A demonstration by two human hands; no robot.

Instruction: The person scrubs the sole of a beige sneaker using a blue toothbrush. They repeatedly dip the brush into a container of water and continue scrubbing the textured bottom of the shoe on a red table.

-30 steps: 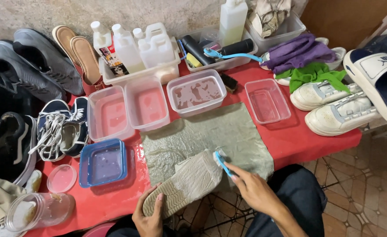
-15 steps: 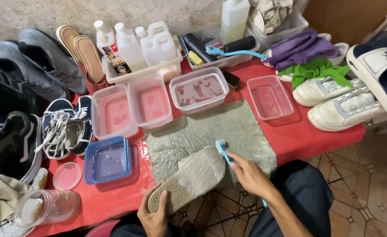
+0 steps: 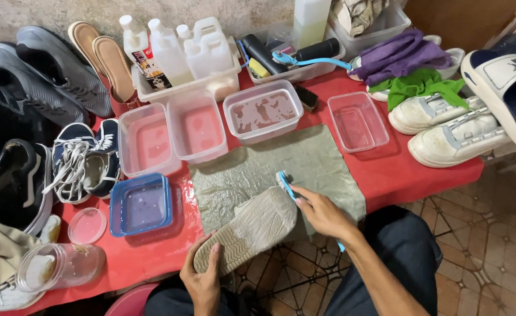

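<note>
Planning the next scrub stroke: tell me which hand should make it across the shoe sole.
Right. The right hand already grips the blue brush at the sole's toe edge; the left hand is occupied steadying the heel.

head camera, looking steeply down, close over red table (image 3: 422, 175)

I see a matt, ridged rubber sole (image 3: 251, 228), a wet grey cloth mat (image 3: 305, 164), a glossy red table cover (image 3: 410, 175) and clear plastic tubs (image 3: 196, 131).

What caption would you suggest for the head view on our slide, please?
Left hand steadies an upturned shoe on a wet grey cloth while the right hand holds a blue brush at its sole.
</note>
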